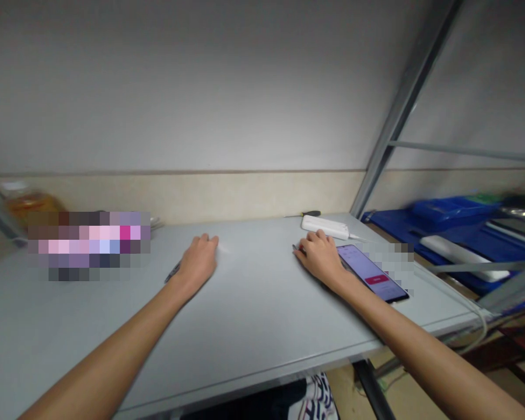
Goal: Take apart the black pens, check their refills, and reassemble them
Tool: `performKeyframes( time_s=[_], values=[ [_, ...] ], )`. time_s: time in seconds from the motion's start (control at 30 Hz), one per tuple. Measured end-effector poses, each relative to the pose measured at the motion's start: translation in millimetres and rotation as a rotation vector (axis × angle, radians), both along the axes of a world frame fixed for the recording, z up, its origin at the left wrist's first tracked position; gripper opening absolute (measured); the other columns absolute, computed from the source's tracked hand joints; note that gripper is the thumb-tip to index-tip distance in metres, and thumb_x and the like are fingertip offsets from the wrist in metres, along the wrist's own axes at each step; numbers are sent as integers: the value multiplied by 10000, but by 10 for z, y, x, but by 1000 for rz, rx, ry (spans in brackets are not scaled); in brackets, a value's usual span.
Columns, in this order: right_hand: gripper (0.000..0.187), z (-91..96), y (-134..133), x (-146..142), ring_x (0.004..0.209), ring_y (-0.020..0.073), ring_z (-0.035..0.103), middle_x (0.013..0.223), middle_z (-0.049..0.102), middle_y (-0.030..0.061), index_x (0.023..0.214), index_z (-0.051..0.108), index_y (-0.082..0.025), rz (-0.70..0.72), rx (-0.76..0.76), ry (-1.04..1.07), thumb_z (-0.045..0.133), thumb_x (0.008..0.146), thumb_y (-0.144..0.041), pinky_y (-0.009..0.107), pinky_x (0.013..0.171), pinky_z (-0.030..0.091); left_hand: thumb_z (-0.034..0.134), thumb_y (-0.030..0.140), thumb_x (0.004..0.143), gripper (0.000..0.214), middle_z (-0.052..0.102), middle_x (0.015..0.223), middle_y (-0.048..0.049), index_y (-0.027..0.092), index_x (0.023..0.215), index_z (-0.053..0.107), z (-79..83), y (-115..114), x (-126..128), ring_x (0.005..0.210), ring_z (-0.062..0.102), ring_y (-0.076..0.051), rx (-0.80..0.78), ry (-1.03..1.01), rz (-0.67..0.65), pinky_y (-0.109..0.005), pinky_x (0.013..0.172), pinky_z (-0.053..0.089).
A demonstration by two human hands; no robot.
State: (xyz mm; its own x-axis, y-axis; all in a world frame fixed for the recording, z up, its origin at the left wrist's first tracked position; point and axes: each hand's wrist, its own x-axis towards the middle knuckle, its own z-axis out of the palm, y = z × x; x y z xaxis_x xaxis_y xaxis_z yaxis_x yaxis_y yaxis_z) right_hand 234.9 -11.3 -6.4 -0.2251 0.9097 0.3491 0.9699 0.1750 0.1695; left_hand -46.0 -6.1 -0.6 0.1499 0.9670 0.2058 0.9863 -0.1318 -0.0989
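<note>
My left hand (200,261) rests closed on the left-middle of the grey table. A thin, dark, pen-like object (173,272) sticks out behind it toward the wrist; the rest is hidden under the palm. Farther right, my right hand (321,255) is also closed, with fingers curled down at the tabletop. The dark tip of a small thin object (296,248), with a bit of red, shows past its fingers; its kind cannot be made out. Beside that hand lies a phone (370,271), its screen lit with a red button, partly covered by my wrist.
Behind the right hand lie a white power strip (326,227) with a cable and a screwdriver (310,214). At the left stand a bottle of amber liquid (32,204) and a blurred-out pile (91,242). A metal frame post (387,146) rises beside blue trays (450,209).
</note>
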Motion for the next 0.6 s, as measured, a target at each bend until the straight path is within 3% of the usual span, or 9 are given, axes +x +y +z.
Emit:
performKeyframes(
  time_s=[0.2,0.6],
  values=[
    [257,15,13,34,982,276,455,957,607,124,890,651,-156,-21,-31,22,488,849,-350,356,746,315,320,-11,745,383,570,948,-132,139,996,567,10,-16,8,886,546,-237,5,10,33,-312,673,463],
    [250,18,29,45,844,230,575,902,651,84,938,617,-181,-30,-85,78,495,850,-381,328,716,307,349,-18,728,388,588,938,-127,141,1007,568,24,-6,11,865,574,-209,-8,-36,6,-309,749,448]
  ],
)
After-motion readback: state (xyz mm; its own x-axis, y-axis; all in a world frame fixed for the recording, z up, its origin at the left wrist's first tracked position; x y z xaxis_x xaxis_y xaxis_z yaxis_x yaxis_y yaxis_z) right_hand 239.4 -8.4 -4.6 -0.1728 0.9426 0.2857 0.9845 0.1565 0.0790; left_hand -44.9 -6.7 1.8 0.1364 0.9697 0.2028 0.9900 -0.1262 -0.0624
